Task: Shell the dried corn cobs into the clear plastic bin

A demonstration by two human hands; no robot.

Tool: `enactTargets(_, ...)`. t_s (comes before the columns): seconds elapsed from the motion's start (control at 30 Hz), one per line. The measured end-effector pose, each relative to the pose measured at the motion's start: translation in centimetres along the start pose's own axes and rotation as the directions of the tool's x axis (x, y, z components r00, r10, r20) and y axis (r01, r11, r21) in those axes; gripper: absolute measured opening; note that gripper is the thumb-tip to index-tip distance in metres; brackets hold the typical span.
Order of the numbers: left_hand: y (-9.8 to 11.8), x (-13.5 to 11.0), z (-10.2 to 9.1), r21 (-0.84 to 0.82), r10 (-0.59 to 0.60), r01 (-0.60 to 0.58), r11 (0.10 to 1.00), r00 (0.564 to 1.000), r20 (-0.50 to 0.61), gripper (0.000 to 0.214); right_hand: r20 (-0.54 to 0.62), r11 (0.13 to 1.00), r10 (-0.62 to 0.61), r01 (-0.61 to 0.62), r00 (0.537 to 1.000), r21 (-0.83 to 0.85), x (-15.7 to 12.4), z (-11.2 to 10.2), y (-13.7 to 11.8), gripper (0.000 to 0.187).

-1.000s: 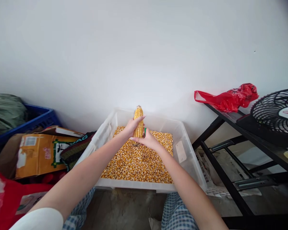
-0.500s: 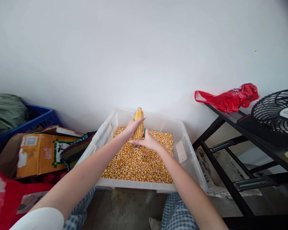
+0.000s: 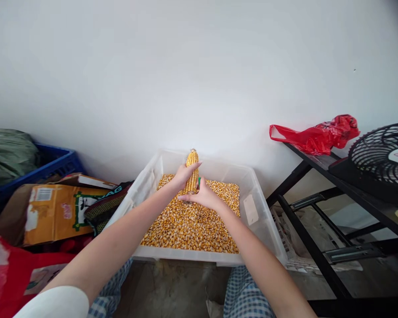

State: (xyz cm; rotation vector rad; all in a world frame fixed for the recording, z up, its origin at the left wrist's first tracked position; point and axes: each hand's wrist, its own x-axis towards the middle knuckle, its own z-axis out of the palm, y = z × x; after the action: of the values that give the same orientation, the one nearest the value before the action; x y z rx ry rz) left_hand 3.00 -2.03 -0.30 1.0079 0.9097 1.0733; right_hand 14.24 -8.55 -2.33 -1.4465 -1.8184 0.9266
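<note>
An ear of corn (image 3: 192, 170) with yellow kernels stands tilted upward over a translucent plastic bin (image 3: 185, 255). My left hand (image 3: 185, 173) is wrapped round the ear's middle, its thumb across the front. Against the lower end of the ear, my right hand (image 3: 202, 194) is closed, with its thumb laid across the base. A small green thing (image 3: 199, 180) shows between the right fingers and the cob; most of it is hidden by the hand. Loose corn kernels (image 3: 192, 229) fill the bin's bottom beneath both hands.
To the left are a blue crate (image 3: 53, 165), an orange cardboard box (image 3: 53, 216) and a red bag (image 3: 16, 274). A black table (image 3: 358, 185) on the right bears a red plastic bag (image 3: 321, 137) and a black fan (image 3: 384, 154). A white wall (image 3: 199, 79) rises behind the bin.
My right hand has shifted very slightly at the lower end of the ear, its thumb a little further left. My left hand keeps the same hold.
</note>
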Motion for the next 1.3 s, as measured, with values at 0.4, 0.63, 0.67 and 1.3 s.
enactTargets(0.4,-0.2,0.2,0.0,0.024,0.004,-0.004,1.000,1.000,-0.002,0.042,0.038,0.997,-0.059,0.057,0.998,0.056,0.6,-0.1,0.6,0.059)
enactTargets(0.63,-0.3,0.2,0.0,0.011,-0.018,0.019,1.000,1.000,-0.016,0.042,0.021,0.996,-0.027,0.026,0.999,0.087,0.6,0.2,0.9,0.074)
enactTargets(0.67,-0.3,0.2,0.0,0.008,-0.017,0.017,1.000,1.000,-0.009,0.042,0.030,0.993,-0.040,0.036,0.999,0.114,0.6,0.2,0.9,0.071)
enactTargets(1.3,2.4,3.1,-4.5,-0.220,0.015,-0.063,0.973,0.977,-0.212,0.038,-0.365,0.868,-0.047,0.219,0.930,0.445,0.6,-2.0,-1.8,0.044)
